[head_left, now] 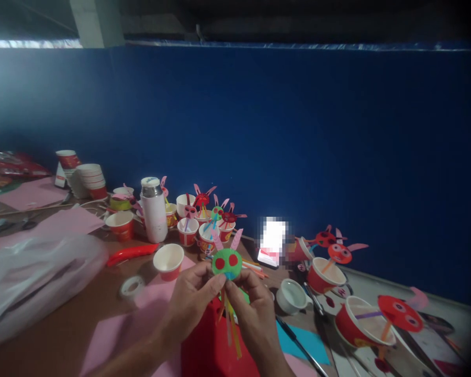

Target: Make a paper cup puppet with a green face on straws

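Left hand (190, 303) bare, right hand (255, 309) bare, forearms unsleeved

Brown desk (63, 335), backed by a dark blue wall (298, 136).
- White thermos bottle (154, 210), upright, silver cap.
- Cluster of red-and-white paper cups (198, 222) just right of the bottle, several carrying paper rabbit faces on straws.
- Single empty cup (168, 261), in front of the bottle.
- Stack of cups (92, 178), lying tilted at far left.
- Tape roll (132, 286), flat, near the empty cup.
- Red pen-like tool (132, 254), lying beside the bottle.
- Clear plastic bag (35, 272), left.
- Pink paper sheets (68, 221).
- White bowl (291, 296), right of centre.
- Two cups with red faces (400, 313), far right.
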A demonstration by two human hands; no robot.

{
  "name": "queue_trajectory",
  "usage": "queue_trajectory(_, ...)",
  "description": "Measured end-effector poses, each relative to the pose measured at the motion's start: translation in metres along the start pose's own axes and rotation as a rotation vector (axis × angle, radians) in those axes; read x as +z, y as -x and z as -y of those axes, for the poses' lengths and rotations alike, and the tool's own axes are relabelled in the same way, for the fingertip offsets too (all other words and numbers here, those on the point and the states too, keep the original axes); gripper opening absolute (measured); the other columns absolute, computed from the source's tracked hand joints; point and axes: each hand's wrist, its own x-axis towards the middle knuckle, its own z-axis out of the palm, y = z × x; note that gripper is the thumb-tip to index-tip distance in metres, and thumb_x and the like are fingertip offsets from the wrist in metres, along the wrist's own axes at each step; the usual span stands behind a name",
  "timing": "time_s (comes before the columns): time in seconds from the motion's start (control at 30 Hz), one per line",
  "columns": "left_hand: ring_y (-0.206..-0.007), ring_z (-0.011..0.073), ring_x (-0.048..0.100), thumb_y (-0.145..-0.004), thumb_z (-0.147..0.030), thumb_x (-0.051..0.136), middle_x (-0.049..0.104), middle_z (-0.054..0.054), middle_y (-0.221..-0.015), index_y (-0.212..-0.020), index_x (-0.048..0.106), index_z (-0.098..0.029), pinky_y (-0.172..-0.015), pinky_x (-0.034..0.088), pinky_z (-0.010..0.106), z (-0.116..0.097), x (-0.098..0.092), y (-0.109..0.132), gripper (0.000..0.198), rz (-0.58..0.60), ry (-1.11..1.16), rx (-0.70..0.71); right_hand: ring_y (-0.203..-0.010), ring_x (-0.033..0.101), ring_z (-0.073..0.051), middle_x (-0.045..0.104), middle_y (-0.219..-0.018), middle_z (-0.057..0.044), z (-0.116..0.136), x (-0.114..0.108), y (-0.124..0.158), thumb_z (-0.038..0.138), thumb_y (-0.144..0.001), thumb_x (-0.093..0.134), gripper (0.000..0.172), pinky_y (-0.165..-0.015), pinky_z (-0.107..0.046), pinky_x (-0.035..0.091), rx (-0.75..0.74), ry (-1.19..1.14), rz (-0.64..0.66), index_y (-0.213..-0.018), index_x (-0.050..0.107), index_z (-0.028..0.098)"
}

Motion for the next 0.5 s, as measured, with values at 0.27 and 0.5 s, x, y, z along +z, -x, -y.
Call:
queue_trajectory(0.27, -0.093, 0.0208, 0.059, -0.08, -0.023, 0.057, 0.067, 0.008, -0.1, -0.108, 0.063, -0.016, -0.085, 0.044, 0.031, -0.0009, -0.0015, 0.0025, 0.03, 0.099, 0.116, 0.064, -0.072, 0.055, -0.017, 0.063, -0.074, -0.001, 0.0, 0.0001, 0.0005, 0.031, -0.078, 0.057, 0.015, -0.068, -0.026, 0.041, -0.009, -0.033, -0.023, -0.078, 0.06, 0.017)
queue_trajectory(0.5, -0.098, 0.022, 0.059, -0.079, -0.02, 0.057, 0.067, 0.007, -0.103, -0.109, 0.063, -0.017, -0.085, 0.045, 0.031, -0.0014, 0.0001, 0.0012, 0.03, 0.102, 0.153, 0.039, -0.078, 0.057, -0.018, 0.064, -0.08, -0.002, 0.0012, -0.0023, 0.001, 0.031, -0.08, 0.056, 0.014, -0.072, -0.027, 0.042, 0.013, -0.006, -0.016, -0.081, 0.06, 0.018)
